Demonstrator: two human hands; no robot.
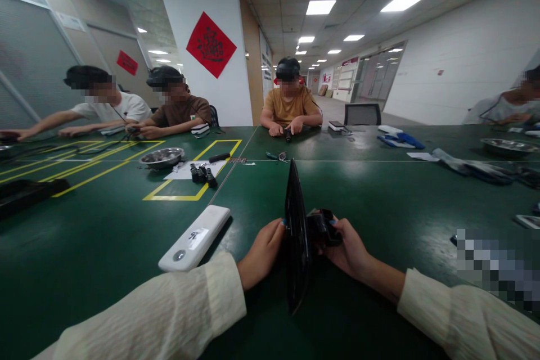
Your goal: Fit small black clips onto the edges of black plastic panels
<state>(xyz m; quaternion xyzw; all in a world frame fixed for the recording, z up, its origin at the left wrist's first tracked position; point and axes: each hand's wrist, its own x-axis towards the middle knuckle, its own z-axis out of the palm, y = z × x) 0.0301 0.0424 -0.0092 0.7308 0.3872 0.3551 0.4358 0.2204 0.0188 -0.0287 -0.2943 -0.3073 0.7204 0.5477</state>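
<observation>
A thin black flat panel (296, 242) stands upright above the green table, turned almost edge-on, so its faces barely show. My left hand (264, 250) grips it from the left, with the fingertips at its near face and partly hidden. On its right side is a black blocky part (324, 227), perhaps a mount or a stand. My right hand (348, 247) is closed round this part, thumb on top. Whether the block is fixed to the panel I cannot tell. Left of my left hand lies a white oblong device (196, 238) with a label and a round spot.
Across the green table (358, 197) sit several people. A steel bowl (162, 158), small black cylindrical parts (203, 174) on white paper and yellow tape outlines lie to the left. Small tools (277, 156) lie ahead. Grey-blue cloths (470, 167) and another steel bowl (508, 147) are at right.
</observation>
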